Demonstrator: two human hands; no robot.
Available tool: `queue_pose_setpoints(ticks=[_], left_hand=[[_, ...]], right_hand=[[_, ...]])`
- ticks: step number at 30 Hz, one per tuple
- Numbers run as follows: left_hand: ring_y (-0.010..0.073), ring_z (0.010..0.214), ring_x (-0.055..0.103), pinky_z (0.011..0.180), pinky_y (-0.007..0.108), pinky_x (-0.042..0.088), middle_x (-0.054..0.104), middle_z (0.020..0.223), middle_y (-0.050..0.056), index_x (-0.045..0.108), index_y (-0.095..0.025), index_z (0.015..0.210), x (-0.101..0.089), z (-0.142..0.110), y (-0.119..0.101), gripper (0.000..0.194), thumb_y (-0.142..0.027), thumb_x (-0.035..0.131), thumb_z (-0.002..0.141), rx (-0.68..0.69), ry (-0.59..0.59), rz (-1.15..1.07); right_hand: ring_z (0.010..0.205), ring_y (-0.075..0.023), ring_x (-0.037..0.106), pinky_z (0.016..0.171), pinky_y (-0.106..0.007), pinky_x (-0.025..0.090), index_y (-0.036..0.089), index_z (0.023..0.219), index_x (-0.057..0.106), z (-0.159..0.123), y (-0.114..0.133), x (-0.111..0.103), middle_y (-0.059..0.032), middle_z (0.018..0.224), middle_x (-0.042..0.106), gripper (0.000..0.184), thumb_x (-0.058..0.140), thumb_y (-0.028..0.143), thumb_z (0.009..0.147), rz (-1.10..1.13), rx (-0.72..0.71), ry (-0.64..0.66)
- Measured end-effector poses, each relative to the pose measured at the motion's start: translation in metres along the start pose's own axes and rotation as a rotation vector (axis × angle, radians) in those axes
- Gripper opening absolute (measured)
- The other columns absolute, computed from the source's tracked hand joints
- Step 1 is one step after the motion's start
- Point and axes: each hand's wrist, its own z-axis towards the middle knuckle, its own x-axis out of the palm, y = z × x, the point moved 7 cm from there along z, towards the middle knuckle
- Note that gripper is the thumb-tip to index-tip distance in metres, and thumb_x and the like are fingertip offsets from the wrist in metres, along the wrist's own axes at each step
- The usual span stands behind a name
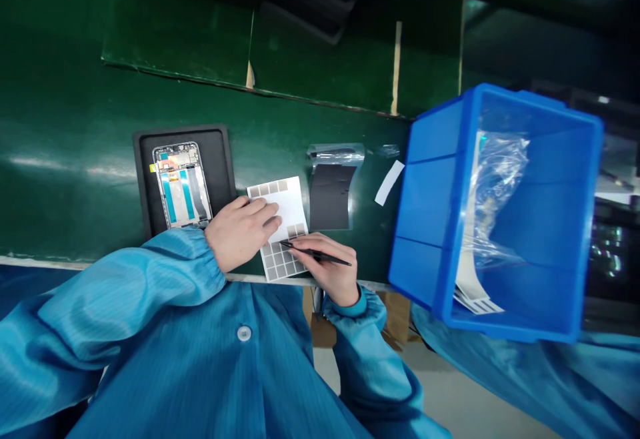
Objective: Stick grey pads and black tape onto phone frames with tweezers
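A white sheet of grey square stickers (285, 207) lies at the near edge of the green bench, with squares in its top row and its lower rows. My left hand (243, 231) rests on the sheet's left part, fingers stretched over it. Black tweezers (325, 256) are gripped in my right hand (334, 267); their tip meets the sheet among the grey squares. Whether the tip holds a square is too small to tell. Left of the sheet, an opened phone (181, 185) with blue strips lies in a black tray (217, 159), its lower end partly behind my sleeve.
Right of the sheet lies a dark film strip (331, 195) with a clear curled end. A white paper strip (389, 183) is beside a blue bin (430, 205) holding plastic wrap and sheets. A raised green shelf (320, 72) runs behind, with another black tray (310, 15).
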Motion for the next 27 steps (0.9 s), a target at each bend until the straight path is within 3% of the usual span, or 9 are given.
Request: queue_pose_setpoints(ticks=[8, 12, 19, 27], left_hand=[[0.0215, 0.115, 0.059, 0.092, 0.036, 0.040, 0.066, 0.126, 0.006, 0.060, -0.020, 0.126, -0.005, -0.003, 0.008, 0.028, -0.023, 0.053, 0.099, -0.001, -0.089, -0.062], [0.0204, 0.112, 0.061, 0.094, 0.035, 0.040, 0.068, 0.122, 0.004, 0.061, -0.020, 0.124, -0.014, -0.015, 0.021, 0.027, -0.024, 0.055, 0.098, -0.050, -0.174, -0.107], [0.0231, 0.114, 0.060, 0.098, 0.039, 0.037, 0.067, 0.122, 0.007, 0.068, -0.017, 0.110, -0.006, -0.018, 0.019, 0.021, -0.027, 0.066, 0.092, -0.059, -0.135, -0.059], [0.0225, 0.109, 0.060, 0.097, 0.039, 0.037, 0.068, 0.119, 0.006, 0.069, -0.015, 0.108, -0.006, -0.016, 0.017, 0.019, -0.026, 0.063, 0.093, -0.054, -0.120, -0.034]], right_hand=[[0.073, -0.0231, 0.075, 0.071, -0.039, 0.063, 0.027, 0.080, 0.077, -0.001, 0.010, -0.017, -0.0027, 0.080, 0.079, 0.011, 0.085, 0.022, 0.074, 0.051, 0.095, -0.125], [0.078, -0.0223, 0.075, 0.073, -0.037, 0.062, 0.026, 0.083, 0.078, 0.008, 0.016, -0.011, -0.0029, 0.084, 0.080, 0.012, 0.084, 0.022, 0.075, -0.024, 0.107, -0.072], [0.080, -0.0229, 0.075, 0.075, -0.038, 0.062, 0.024, 0.086, 0.077, 0.002, 0.002, -0.004, -0.0045, 0.086, 0.079, 0.010, 0.082, 0.026, 0.077, -0.155, 0.130, -0.021], [0.082, -0.0228, 0.074, 0.076, -0.039, 0.061, 0.025, 0.088, 0.077, -0.003, -0.002, 0.003, -0.0051, 0.086, 0.079, 0.010, 0.081, 0.026, 0.079, -0.126, 0.115, 0.015]])
